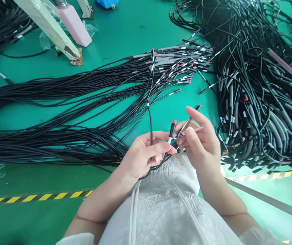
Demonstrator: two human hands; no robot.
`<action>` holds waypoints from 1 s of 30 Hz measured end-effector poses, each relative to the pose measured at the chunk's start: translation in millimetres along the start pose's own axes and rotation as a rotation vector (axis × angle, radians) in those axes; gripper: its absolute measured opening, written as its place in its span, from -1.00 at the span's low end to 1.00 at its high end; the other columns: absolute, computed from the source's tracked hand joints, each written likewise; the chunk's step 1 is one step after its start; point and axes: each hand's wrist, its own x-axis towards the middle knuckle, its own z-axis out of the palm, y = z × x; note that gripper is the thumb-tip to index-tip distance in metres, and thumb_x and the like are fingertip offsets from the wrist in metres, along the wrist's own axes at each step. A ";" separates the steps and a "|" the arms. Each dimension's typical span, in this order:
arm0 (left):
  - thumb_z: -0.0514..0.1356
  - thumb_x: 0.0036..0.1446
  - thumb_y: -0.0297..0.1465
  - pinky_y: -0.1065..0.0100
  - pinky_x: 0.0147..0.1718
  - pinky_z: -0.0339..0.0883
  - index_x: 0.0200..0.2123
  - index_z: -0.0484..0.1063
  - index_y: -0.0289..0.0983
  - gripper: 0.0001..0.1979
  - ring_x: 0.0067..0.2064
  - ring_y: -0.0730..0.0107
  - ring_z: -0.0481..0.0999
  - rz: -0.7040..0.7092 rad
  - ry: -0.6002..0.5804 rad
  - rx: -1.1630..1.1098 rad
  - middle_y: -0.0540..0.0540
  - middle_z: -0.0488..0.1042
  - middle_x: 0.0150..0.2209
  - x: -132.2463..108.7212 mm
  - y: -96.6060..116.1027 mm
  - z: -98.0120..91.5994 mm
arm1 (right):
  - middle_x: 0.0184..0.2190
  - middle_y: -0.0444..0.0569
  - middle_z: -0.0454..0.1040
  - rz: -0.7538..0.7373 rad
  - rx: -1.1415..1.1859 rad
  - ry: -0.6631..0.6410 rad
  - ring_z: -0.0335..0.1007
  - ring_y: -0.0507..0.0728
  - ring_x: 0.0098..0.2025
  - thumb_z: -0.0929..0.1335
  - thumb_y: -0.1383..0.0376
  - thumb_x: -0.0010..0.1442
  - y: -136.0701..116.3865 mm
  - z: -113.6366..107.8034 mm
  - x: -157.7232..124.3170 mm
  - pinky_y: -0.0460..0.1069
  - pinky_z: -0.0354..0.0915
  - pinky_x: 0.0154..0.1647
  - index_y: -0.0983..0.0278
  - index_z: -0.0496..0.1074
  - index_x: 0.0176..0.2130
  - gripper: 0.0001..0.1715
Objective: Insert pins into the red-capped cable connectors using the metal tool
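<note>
My left hand [146,153] is closed around a black cable [150,117] that loops under the palm, with its red-tipped connector [172,127] sticking up between thumb and fingers. My right hand [202,136] pinches a small metal tool [184,129], like tweezers or snips, with its tip right beside the connector. Both hands hover over my white lace garment [166,204].
A long bundle of black cables [59,112] with red-tipped ends [181,64] lies across the green floor [125,30]. A tangled cable heap [258,85] fills the right. A white table leg [51,30] and pink object [74,23] stand at the back left. Yellow-black tape [33,197] marks the floor.
</note>
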 end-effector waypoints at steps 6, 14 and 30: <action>0.47 -0.09 -0.42 0.64 -0.73 -0.01 -0.32 0.62 -0.27 -0.79 -0.68 0.69 0.27 0.028 0.014 -0.065 -0.07 0.60 -0.54 -0.8 1.9 1.0 | -0.04 -0.05 0.56 -0.305 -0.096 0.122 0.60 0.09 -0.17 0.42 0.44 0.27 1.4 6.4 -12.0 0.03 0.61 -0.15 0.13 0.38 0.09 -0.57; 0.46 -0.04 -0.45 0.68 -0.75 0.05 -0.33 0.63 -0.28 -0.84 -0.69 0.71 0.29 0.056 -0.018 -0.105 -0.07 0.61 -0.54 0.3 -1.3 -0.3 | -0.03 -0.02 0.59 -0.513 -0.258 0.060 0.57 0.13 0.01 0.44 0.59 0.16 4.5 7.8 -16.3 0.05 0.58 -0.05 0.18 0.35 0.09 -0.42; 0.42 0.03 -0.47 0.68 -0.74 0.11 -0.34 0.62 -0.26 -0.91 -0.68 0.71 0.30 0.065 -0.051 -0.106 -0.06 0.63 -0.51 -0.2 -3.3 -2.9 | -0.06 -0.01 0.60 -0.585 -0.341 0.050 0.58 0.15 -0.02 0.42 0.54 0.18 9.8 5.5 -14.0 0.08 0.54 0.01 0.20 0.36 0.08 -0.49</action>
